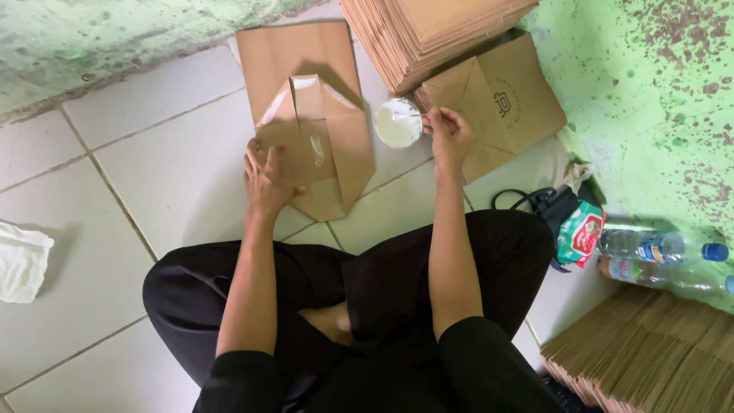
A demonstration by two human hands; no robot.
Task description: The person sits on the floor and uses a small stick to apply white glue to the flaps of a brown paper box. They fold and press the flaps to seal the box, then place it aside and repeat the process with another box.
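Sat cross-legged on white floor tiles (176, 176), facing a brown paper bag (310, 122) laid flat with its bottom flaps folded open and a white glue smear on the middle flap. Left hand (265, 183) pressed flat and open on the near-left flap of that bag, fingers spread. Right hand (449, 134) just right of the bag, pinched closed around a thin stick (417, 116) dipped toward a small white glue cup (397, 122) touching the bag's right edge. Beyond the cup, a stack of folded bags (428, 30); right of it, one finished bag (508, 99). Far right of the bag, two plastic bottles (661, 260) and another bag stack (650, 352). Well left, a crumpled white cloth (21, 260).
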